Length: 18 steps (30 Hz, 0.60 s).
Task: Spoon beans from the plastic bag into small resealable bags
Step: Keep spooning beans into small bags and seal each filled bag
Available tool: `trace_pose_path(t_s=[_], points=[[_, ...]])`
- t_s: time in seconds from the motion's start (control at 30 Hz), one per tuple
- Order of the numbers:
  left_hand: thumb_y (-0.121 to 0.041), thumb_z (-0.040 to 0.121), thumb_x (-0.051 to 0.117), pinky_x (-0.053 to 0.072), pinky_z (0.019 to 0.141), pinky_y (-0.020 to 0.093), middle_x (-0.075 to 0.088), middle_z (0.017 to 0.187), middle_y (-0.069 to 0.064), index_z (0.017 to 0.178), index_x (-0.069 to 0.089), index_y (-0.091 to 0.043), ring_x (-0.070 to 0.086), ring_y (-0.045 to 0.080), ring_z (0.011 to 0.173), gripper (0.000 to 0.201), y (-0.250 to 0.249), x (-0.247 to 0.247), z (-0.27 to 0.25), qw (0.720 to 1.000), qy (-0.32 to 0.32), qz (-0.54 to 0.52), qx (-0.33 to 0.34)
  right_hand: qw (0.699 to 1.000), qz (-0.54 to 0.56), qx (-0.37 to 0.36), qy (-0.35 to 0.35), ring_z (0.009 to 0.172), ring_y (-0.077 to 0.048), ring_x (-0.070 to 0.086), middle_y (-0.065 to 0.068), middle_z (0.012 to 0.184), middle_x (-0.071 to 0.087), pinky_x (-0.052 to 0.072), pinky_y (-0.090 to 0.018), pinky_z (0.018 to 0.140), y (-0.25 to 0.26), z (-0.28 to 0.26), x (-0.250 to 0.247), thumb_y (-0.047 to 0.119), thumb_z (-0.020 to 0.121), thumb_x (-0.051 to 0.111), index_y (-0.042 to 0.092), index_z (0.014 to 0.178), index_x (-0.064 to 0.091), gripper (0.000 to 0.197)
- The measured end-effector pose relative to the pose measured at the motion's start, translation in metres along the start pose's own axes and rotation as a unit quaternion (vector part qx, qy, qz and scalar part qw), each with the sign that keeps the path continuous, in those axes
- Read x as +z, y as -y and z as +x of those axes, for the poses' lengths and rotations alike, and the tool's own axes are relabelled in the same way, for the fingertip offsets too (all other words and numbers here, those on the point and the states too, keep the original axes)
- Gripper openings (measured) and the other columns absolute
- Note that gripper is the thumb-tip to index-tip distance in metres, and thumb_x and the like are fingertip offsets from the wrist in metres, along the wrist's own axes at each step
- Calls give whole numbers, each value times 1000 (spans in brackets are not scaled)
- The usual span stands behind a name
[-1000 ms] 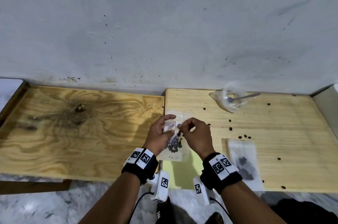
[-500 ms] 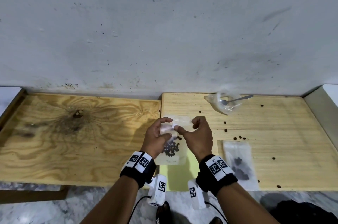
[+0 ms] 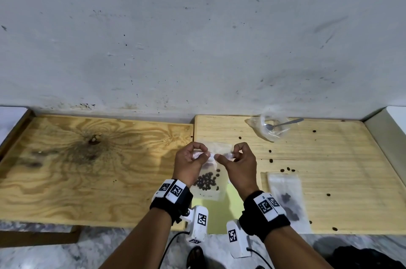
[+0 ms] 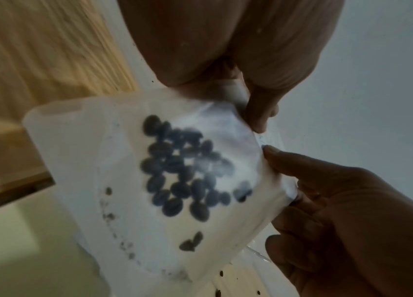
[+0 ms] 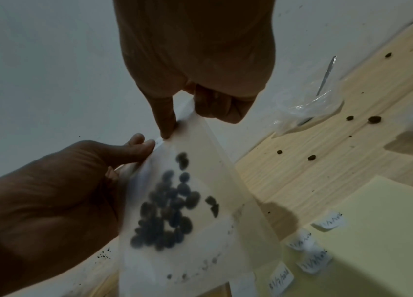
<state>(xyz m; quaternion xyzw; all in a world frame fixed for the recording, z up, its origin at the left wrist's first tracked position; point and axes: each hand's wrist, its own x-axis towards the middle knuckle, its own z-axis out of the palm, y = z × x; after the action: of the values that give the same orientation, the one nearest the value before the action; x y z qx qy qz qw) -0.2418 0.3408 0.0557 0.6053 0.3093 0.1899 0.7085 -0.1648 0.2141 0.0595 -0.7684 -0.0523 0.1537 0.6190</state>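
Observation:
I hold a small resealable bag (image 3: 216, 190) upright over the table's front edge, with several dark beans (image 3: 207, 181) in its lower half. My left hand (image 3: 203, 154) pinches the top strip at its left. My right hand (image 3: 223, 156) pinches the same strip just to the right. In the left wrist view the bag (image 4: 114, 180) hangs below my left fingers (image 4: 258, 114). In the right wrist view my right fingers (image 5: 168, 120) pinch the bag (image 5: 212, 237). The crumpled clear plastic bag (image 3: 271, 131) lies at the back with the spoon (image 3: 285, 124) in it.
A second small bag (image 3: 285, 198) with beans lies flat at my right. Loose beans (image 3: 287, 169) are scattered on the light wooden table (image 3: 329, 159). A pale yellow sheet (image 5: 383, 241) with small handwritten labels (image 5: 328, 223) lies near the front edge. A darker plywood board (image 3: 87, 159) lies at left, the wall behind.
Both hands keep pinching the bag's top. My right fingers have shifted a little to the right along the strip, so the hands are slightly further apart.

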Motion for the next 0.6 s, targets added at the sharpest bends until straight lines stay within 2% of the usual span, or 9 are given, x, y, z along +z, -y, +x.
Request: trace_pose_path(t_s=[0.1,0.17,0.23,0.3,0.37,0.43,0.47,0.53,0.6], points=[[5,81,71,57,65,27,67,83,5,82,67,-6,66,12,72,12,-1,1,2,1000,-1,-9,2,1000,-3,-3,-13,52,-3,42,7,67,51,38,-24,59,3,1,2,14,65,90,20,78,45,47],[4,82,71,60,70,35,69,88,10,86,67,-7,68,18,76,13,0,-1,3,1000,3,-10,-1,1000,0,-3,-13,53,0,43,9,66,50,38,-23,59,3,3,2,15,65,90,19,77,46,46],[3,83,71,59,71,33,69,90,11,89,67,-9,68,21,78,14,1,-2,4,1000,4,-4,-1,1000,4,-9,1,54,-1,44,9,65,50,38,-21,59,3,5,2,15,66,90,17,75,46,45],[1,83,71,56,70,24,71,90,6,89,68,-12,68,18,80,14,1,-2,4,1000,-12,5,6,999,7,-21,23,60,-6,47,6,71,55,40,-21,61,0,5,1,16,69,89,15,74,48,41],[-2,83,72,53,72,20,72,93,0,88,68,-15,68,13,85,14,1,-2,7,999,-46,2,4,998,-4,-25,57,73,-10,58,2,81,63,43,-21,65,-5,3,-6,17,74,86,13,78,56,31],[-4,82,73,51,77,23,72,100,0,90,69,-17,67,12,94,15,-1,0,10,996,-85,-12,-16,993,-22,-14,115,87,-10,64,0,90,69,46,-18,66,-12,0,-17,13,78,83,14,85,65,19],[-4,81,73,50,80,26,72,104,2,92,68,-18,66,14,98,17,-1,1,11,995,-92,-33,-30,989,-32,-1,148,87,-10,64,1,90,69,47,-17,66,-17,-2,-23,11,78,82,17,87,68,18],[-1,81,72,50,82,28,70,110,7,98,67,-18,65,19,101,24,-1,6,10,993,-68,-76,-57,982,-44,31,183,73,-5,60,3,86,63,45,-18,63,-25,-4,-36,6,77,81,25,88,71,24],[1,82,71,50,84,31,68,112,10,104,66,-18,64,21,101,29,3,16,5,994,-20,-79,-78,985,-37,60,155,57,-2,50,1,86,56,41,-15,55,-30,-3,-51,1,78,79,24,90,72,27]])
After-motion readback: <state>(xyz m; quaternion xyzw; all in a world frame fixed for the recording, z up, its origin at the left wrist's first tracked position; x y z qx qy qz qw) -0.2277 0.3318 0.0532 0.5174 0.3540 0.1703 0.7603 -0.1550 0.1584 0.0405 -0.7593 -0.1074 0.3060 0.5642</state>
